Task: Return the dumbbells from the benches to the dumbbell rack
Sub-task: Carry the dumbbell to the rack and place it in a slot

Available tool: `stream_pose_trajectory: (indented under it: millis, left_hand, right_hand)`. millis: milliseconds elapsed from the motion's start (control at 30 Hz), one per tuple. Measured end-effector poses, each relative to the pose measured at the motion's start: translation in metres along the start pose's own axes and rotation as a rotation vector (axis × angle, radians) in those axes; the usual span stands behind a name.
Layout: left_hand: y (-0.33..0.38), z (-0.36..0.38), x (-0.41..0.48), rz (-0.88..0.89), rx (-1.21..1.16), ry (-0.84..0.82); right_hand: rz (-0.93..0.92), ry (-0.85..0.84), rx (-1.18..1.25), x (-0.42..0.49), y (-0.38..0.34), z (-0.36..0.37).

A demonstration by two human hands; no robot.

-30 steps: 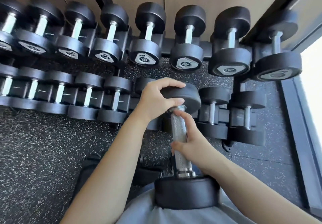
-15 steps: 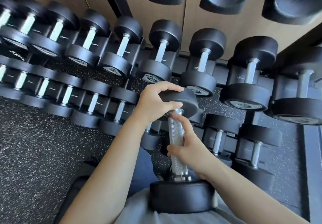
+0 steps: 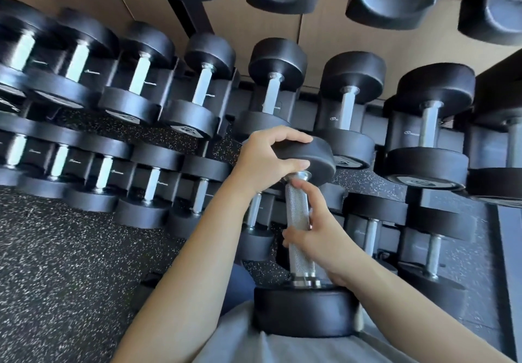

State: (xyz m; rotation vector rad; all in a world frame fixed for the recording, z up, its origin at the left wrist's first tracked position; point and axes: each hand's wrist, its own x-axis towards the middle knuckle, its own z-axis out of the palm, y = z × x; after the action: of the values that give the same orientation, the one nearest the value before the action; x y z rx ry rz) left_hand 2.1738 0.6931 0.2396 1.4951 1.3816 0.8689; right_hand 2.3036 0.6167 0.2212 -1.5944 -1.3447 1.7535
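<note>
Carried dumbbell (image 3: 300, 258) in front of dumbbell rack (image 3: 195, 15), long axis pointing from torso (image 3: 248, 343) toward rack. Hands: left hand (image 3: 265, 159) clamped on far head; right hand (image 3: 320, 234) wrapped round knurled handle. Rack tiers hold black dumbbells (image 3: 271, 91).

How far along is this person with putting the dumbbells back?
Done: most of the rack holds dumbbells. In hand: one dumbbell, left hand gripping its upper head, right hand around the handle, not yet racked. Left: seating it; benches are out of view, so others can't be counted.
</note>
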Motion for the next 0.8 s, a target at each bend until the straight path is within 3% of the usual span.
stream_pose_trajectory:
  millis: [433,800]
  left_hand:
    - [-0.042,-0.140,0.068,0.034,-0.121,-0.106]
    - [-0.041,-0.167,0.124,0.078,-0.142,-0.205]
  right_hand:
    - [-0.005,0.098,0.097,0.085,-0.086,0.097]
    - [0.053,0.187,0.118,0.124,-0.123,0.098]
